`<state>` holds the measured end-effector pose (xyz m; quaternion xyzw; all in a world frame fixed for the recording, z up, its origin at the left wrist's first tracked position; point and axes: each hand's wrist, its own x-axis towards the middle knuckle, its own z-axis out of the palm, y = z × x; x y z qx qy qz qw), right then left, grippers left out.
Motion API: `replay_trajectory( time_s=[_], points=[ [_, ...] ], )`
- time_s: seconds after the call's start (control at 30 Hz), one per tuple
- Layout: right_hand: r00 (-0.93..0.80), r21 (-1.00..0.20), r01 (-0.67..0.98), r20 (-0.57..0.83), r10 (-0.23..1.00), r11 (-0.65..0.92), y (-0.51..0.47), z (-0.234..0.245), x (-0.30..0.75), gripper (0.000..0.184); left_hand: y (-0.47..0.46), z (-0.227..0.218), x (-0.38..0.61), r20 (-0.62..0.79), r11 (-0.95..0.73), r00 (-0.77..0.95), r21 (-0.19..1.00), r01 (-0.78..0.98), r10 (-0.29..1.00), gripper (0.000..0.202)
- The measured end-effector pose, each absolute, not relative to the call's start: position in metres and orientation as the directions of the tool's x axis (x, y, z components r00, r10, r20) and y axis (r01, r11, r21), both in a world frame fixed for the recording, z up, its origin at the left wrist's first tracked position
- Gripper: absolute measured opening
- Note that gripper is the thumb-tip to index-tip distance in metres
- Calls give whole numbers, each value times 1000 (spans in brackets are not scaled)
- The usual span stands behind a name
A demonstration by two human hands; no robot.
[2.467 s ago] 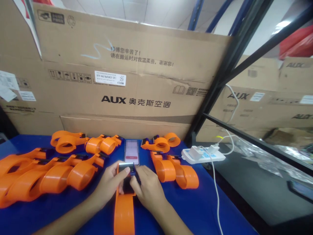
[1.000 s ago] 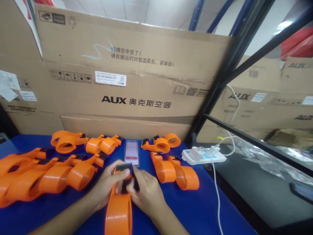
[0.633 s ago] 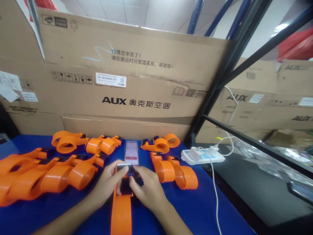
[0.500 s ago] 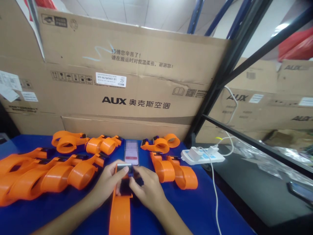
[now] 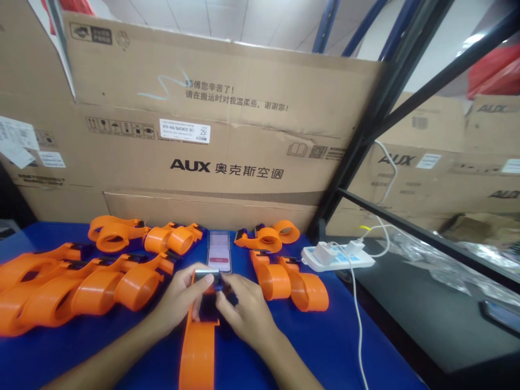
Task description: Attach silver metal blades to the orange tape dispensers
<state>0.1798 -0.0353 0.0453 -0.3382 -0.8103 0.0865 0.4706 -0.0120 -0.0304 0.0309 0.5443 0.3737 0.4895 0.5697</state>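
At the near edge of the bench (image 5: 325, 346), our left hand (image 5: 182, 303) grips the head of an orange dispenser (image 5: 197, 352) while our right hand (image 5: 244, 314) pinches its black insert (image 5: 207, 310); to us, seating looks unfinished. Similar dispensers (image 5: 93, 287) crowd the left side, a second cluster (image 5: 292, 284) lies right, and a phone (image 5: 219, 252) stands just behind our fingers.

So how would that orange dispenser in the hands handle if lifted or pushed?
The orange dispenser looks like thin moulded plastic, so probably stiff and light. Its glossy curved shell may slip on the blue cloth.
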Motion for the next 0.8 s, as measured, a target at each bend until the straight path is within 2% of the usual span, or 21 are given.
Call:
replay_trajectory(
  time_s=[0.13, 0.23, 0.43, 0.67, 0.8],
  points=[
    [-190, -626, 416, 649, 736, 660, -34, 52, 184, 20, -33, 32, -15, 103, -32, 362, 980, -196, 927, 38],
    [-105, -675, 464, 601, 793, 573, -28, 52, 187, 22, -31, 33, -16, 123, -52, 319, 974, -221, 940, 37],
    [-98, -558, 683, 569, 816, 471, -19, 39, 187, 18, -13, 27, -20, 6, 45, 160, 950, -309, 987, 40],
    [-164, -518, 709, 539, 826, 479, -21, 35, 188, 14, -16, 26, -14, -34, 81, 172, 959, -273, 985, 41],
    [-169, -499, 690, 594, 787, 524, -22, 41, 186, 16, -20, 26, -12, -13, 50, 165, 973, -224, 986, 44]
  ],
)
